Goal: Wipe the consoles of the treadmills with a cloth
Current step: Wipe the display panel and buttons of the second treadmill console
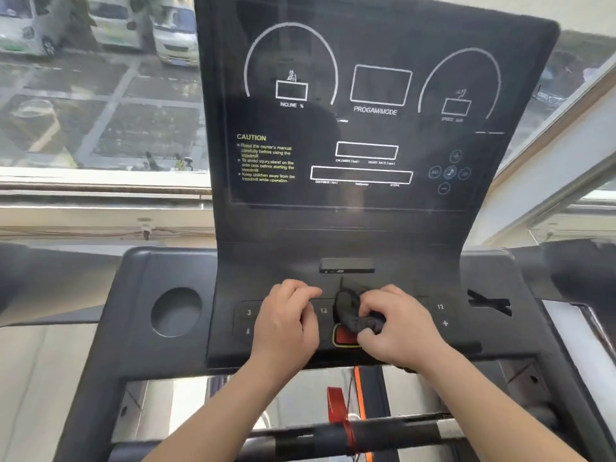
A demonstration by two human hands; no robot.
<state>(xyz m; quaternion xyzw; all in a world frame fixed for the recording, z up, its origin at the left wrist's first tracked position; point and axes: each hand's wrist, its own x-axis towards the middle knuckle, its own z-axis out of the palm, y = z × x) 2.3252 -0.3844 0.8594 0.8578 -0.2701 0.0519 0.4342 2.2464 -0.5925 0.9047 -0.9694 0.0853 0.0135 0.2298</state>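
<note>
A black treadmill console (366,235) fills the view, its tall dark display panel rising above a lower button panel. A crumpled black cloth (351,310) lies on the button panel just above the red stop button (343,336). My right hand (398,325) grips the cloth with curled fingers. To its left, my left hand (288,320) rests on the button panel with fingers bent down over the keys, holding nothing.
A round cup holder (176,311) sits in the left tray. A small black ledge (346,265) juts out above the hands. A horizontal handlebar (383,435) with red tape crosses below. Behind the console is a window onto parked cars (173,35).
</note>
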